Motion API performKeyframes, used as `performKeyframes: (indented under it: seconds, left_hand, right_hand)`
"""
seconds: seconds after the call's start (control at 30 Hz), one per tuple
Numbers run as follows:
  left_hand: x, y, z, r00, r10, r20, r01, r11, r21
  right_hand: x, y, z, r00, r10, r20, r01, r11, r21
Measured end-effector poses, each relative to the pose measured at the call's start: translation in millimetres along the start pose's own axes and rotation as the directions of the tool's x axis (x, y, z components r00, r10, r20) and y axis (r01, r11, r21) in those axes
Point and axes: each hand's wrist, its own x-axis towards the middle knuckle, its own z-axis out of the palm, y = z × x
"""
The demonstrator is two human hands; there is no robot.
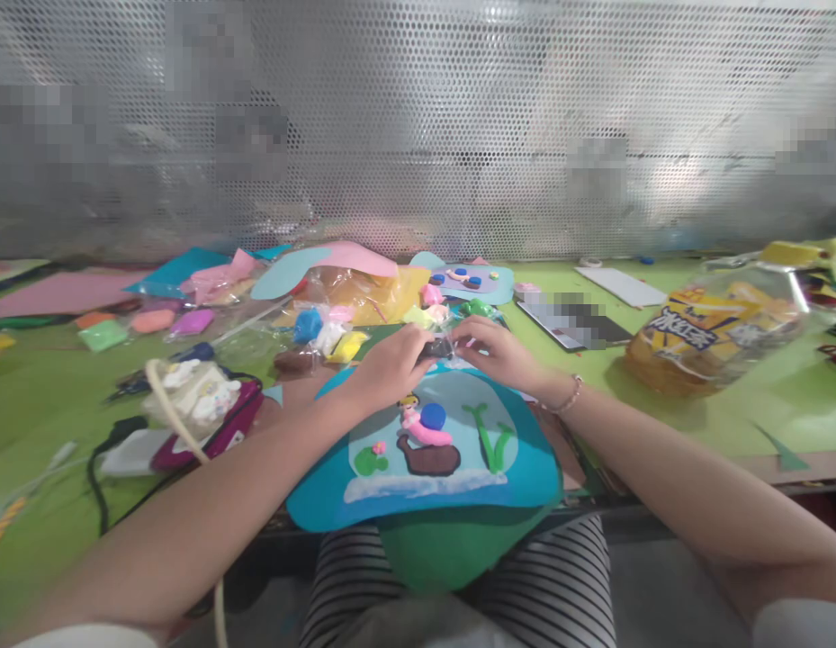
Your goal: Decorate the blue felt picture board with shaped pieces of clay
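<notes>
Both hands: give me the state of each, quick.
Left hand: closed, holding a small dark item.
Right hand: fingers bent beside that item; whether they grip it cannot be told.

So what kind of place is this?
It's probably a craft workspace: on the table, a blue board carries a pink-and-blue clay-like figure, and colourful lumps in clear wrappers lie nearby.

This looks like a craft workshop; a long green table (pixel 694 423) backed by a perforated metal screen (pixel 418 135) carries coloured sheets (pixel 73 290), bagged clay (pixel 192 322) and a clay picture (pixel 427 457). It seems informal; a drink bottle (pixel 707 333) (amber liquid inside) shares the table.
</notes>
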Motion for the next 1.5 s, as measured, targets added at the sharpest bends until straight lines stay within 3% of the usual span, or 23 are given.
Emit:
performKeyframes:
  seconds: [0.33, 0.5, 0.63, 0.77, 0.93, 1.1, 1.3, 1.5]
  left_hand:
    - [1, 9, -2.5, 0.999, -0.005, 0.050, 0.003, 0.999, 0.051]
    - [1, 9, -4.9, 0.999, -0.041, 0.030, 0.039, 0.998, 0.058]
    - [0, 7, -6.3, 0.995, -0.099, -0.015, 0.099, 0.993, 0.057]
    - [0, 7, -6.0, 0.992, -0.127, -0.022, 0.128, 0.990, 0.052]
    - [-1, 7, -3.2, 0.996, -0.084, -0.031, 0.085, 0.996, 0.033]
    - [-1, 8, -2.0, 0.997, -0.052, -0.052, 0.054, 0.998, 0.034]
    - [2, 7, -4.4, 0.989, -0.151, -0.012, 0.151, 0.975, 0.164]
    - [1, -13, -2.1, 0.945, -0.319, 0.073, 0.269, 0.885, 0.379]
  right_hand:
    - [1, -7, 3, 1.000, 0.001, -0.016, 0.000, 1.000, 0.026]
    - [1, -1, -3, 0.991, 0.073, -0.113, -0.072, 0.997, 0.015]
    - [2, 8, -16, 0.949, 0.232, -0.216, -0.185, 0.958, 0.218]
    - [2, 7, -18, 0.952, 0.247, -0.179, -0.177, 0.926, 0.333]
    - [0, 0, -3, 0.981, 0.174, -0.083, -0.161, 0.978, 0.136]
    - [2, -2, -3, 0.984, 0.133, -0.123, -0.130, 0.991, 0.030]
    - [3, -4, -10, 0.949, 0.296, -0.104, -0.298, 0.955, 0.003]
    - [3, -5, -7, 0.924, 0.383, -0.012, -0.383, 0.923, 0.030]
